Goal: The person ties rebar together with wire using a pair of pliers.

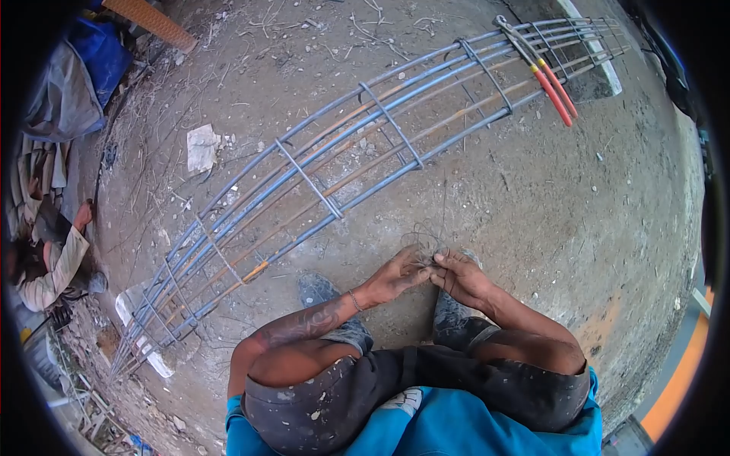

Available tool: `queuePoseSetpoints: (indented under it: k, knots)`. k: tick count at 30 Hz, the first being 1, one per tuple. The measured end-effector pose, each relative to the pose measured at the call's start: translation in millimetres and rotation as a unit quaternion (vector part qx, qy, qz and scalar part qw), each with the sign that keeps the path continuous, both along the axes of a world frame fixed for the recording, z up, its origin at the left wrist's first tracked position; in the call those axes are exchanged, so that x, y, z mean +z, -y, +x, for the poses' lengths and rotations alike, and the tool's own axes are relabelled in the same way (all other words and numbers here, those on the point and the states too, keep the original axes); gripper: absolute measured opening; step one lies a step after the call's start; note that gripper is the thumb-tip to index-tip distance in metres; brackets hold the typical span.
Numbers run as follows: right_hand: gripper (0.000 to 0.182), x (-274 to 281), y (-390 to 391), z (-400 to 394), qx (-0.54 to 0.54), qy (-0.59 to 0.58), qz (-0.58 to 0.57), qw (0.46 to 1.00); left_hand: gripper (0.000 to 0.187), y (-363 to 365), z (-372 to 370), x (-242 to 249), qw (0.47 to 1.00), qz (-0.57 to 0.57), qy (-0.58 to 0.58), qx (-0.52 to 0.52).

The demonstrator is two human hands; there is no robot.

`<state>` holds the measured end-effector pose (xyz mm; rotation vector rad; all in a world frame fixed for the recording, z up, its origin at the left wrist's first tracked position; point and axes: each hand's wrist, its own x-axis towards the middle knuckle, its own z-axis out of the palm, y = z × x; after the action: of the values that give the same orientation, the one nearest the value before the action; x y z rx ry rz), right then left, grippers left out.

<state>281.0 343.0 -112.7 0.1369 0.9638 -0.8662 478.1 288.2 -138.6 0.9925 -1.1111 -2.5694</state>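
Thin, tangled tie wire (426,234) rises in loose loops from between my two hands. My left hand (395,275) is closed on it, fingers bent inward. Close against it, my right hand (461,278) pinches the same wire between thumb and fingers. Beyond them lies a long rebar cage (334,163) of bluish and rusty bars with square stirrups (391,125), running diagonally over the ground. Pincers (553,87) with red and yellow handles rest across its upper right part, away from my hands.
White blocks (156,357) sit under the cage's ends. A crumpled pale scrap (203,148) lies on the dirt, among offcuts of wire (376,38). At the left edge a person (57,270) crouches near a grey and blue tarp (72,91). A perforated orange strip (152,21) lies top left.
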Motion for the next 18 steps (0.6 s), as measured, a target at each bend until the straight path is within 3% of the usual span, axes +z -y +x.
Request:
queuePoseSetpoints:
  k: [1,2,4,7,9,10,12,13,14,15,16,18]
  knots:
    - [0.013,4.2,2.7,6.3,0.006,0.007,0.0,1.0,0.061,2.1,-4.8,1.1,0.995,0.035,-0.052,0.079]
    - [0.013,9.5,5.3,11.5,0.042,-0.006,-0.002,0.999,0.061,7.9,-6.9,0.4,0.995,0.034,-0.046,0.083]
    - [0.014,15.4,8.9,15.2,0.075,-0.018,-0.005,0.997,0.049,19.3,-8.9,-4.7,0.968,0.164,-0.133,0.132]
    - [0.021,22.4,16.8,7.6,0.147,-0.093,-0.05,0.983,0.044,22.9,-3.6,-12.4,0.953,0.208,-0.156,0.155]
    - [0.029,31.0,25.3,4.4,0.264,-0.227,-0.082,0.934,0.042,23.0,-1.3,-19.1,0.954,0.205,-0.145,0.164]
    - [0.029,33.8,29.5,1.8,0.264,-0.226,-0.081,0.934,0.04,23.7,1.2,-21.4,0.956,0.198,-0.132,0.174]
    - [0.037,36.6,37.6,-4.9,0.248,-0.443,-0.107,0.855,0.04,26.6,5.9,-20.8,0.95,0.215,-0.151,0.17]
    - [0.037,35.5,42.4,-6.0,0.25,-0.443,-0.105,0.854,0.039,27.6,6.0,-17.9,0.943,0.232,-0.172,0.165]
    - [0.036,34.3,46.9,-7.2,0.23,-0.6,-0.266,0.719,0.039,27.3,5.1,-14.6,0.942,0.234,-0.174,0.166]
    - [0.037,33.4,51.6,-8.4,0.195,-0.714,-0.41,0.533,0.038,28.0,3.4,-8.6,0.939,0.243,-0.188,0.156]
    - [0.037,33.0,56.9,-9.9,0.197,-0.713,-0.411,0.532,0.037,28.7,2.5,-5.6,0.935,0.252,-0.203,0.146]
    - [0.034,32.9,62.8,-12.1,0.342,-0.715,-0.51,0.334,0.037,28.4,2.7,-7.0,0.929,0.249,-0.236,0.137]
